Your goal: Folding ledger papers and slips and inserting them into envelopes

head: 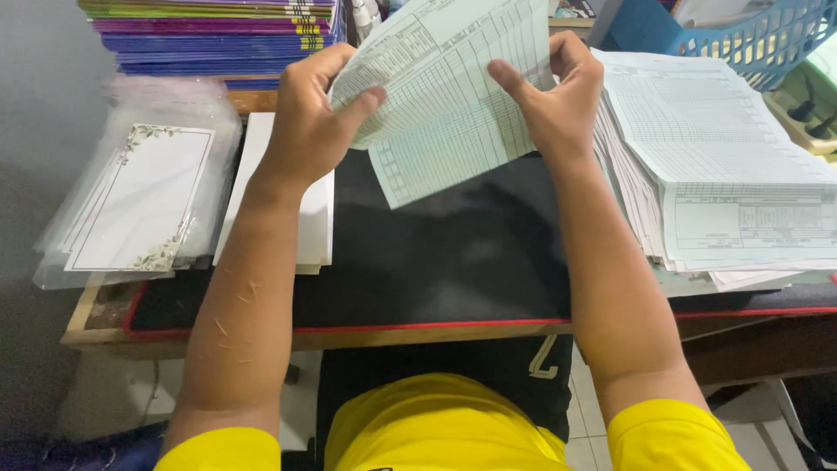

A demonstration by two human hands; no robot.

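Note:
My left hand [312, 122] and my right hand [558, 98] both grip a pale green printed form sheet [445, 105], held up and bent above a black desk mat [453, 253]. The left thumb presses the sheet's left edge; the right fingers pinch its right side. Just right of my right hand lies a thick stack of similar lined forms [724, 166], fanned at its left edge.
A white paper stack [309, 218] lies left on the mat. Clear plastic sleeves with floral-bordered cards [144, 187] sit at the table's left end. Coloured notebooks [218, 35] are piled at the back left, a blue plastic basket [758, 39] at the back right.

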